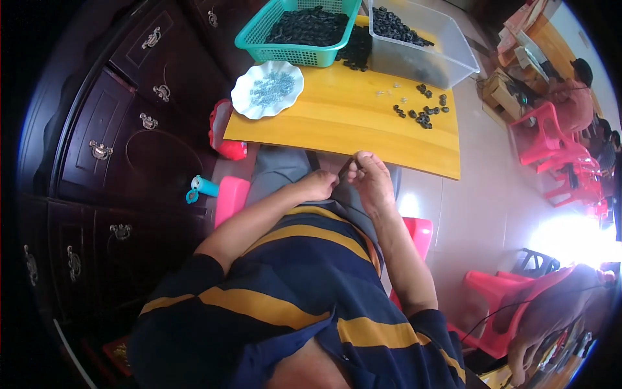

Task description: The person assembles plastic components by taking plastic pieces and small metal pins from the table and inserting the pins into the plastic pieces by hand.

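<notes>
My left hand (319, 185) is closed just below the near edge of the yellow table, above my lap. My right hand (374, 181) is raised beside it, thumb and fingers pinched together. Between the two hands runs a thin dark strip-like piece (345, 168), gripped at both ends; it is too small to tell its kind. On the table (330, 126), several small round black parts (424, 118) lie loose at the right. A few tiny clear pieces (404, 100) lie near them. A white scalloped plate (241, 97) at the left holds many small bluish clear pieces.
At the table's far side stand a green basket (291, 56) of black pieces and a clear plastic bin (447, 68) of black parts. Dark cabinets (129, 129) flank the left, with a turquoise bottle (206, 187) nearby. Pink chairs and other people (571, 104) are at right.
</notes>
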A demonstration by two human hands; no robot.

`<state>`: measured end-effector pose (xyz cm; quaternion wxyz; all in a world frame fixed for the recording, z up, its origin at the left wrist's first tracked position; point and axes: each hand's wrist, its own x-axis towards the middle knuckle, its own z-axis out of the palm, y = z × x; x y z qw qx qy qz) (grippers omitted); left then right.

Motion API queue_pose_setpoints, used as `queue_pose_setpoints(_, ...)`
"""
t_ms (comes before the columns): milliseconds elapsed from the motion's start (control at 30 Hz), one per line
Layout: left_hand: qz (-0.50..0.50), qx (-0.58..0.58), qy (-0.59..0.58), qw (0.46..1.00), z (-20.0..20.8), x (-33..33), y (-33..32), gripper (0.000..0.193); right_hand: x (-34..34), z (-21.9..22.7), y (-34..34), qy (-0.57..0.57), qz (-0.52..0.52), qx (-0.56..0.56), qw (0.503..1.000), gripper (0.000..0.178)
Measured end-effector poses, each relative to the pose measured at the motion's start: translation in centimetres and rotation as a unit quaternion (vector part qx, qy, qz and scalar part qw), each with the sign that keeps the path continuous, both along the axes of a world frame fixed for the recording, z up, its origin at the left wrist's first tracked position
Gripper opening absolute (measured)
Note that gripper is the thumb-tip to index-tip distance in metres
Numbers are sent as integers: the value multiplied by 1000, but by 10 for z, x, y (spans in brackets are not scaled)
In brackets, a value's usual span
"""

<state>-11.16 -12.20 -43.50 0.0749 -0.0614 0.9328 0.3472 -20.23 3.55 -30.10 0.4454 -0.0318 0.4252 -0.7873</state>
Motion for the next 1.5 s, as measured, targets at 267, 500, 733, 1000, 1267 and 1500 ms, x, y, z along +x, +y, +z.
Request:
queue_pose_setpoints(267, -34, -53, -59, 996, 36, 15, 13, 25, -5, -5, 4, -29, -22, 2, 999, 14)
queue_pose_setpoints(500, 121, 189, 95, 970, 53, 24, 3, 22, -4, -11, 2, -24, 45, 25, 998, 13)
queue_pose_setpoints(733, 208, 428, 134, 869, 119, 40, -14, 23, 11, -11, -3, 88, 174, 78, 978, 13)
queue_pose_setpoints(1000, 108, 404, 164, 894, 135, 49, -8, 16, 21, -5, 0, 102, 201, 80, 971, 16)
queue_pose_setpoints(1267, 151, 296, 195, 923, 144, 52, -19, 8, 24, -4, -4, 92, 139, 38, 985, 18)
queue_pose_setpoints(1500, 112, 286, 206, 929, 176, 57, -34, 4, 24, -6, -15, 23, 157, -16, 987, 16)
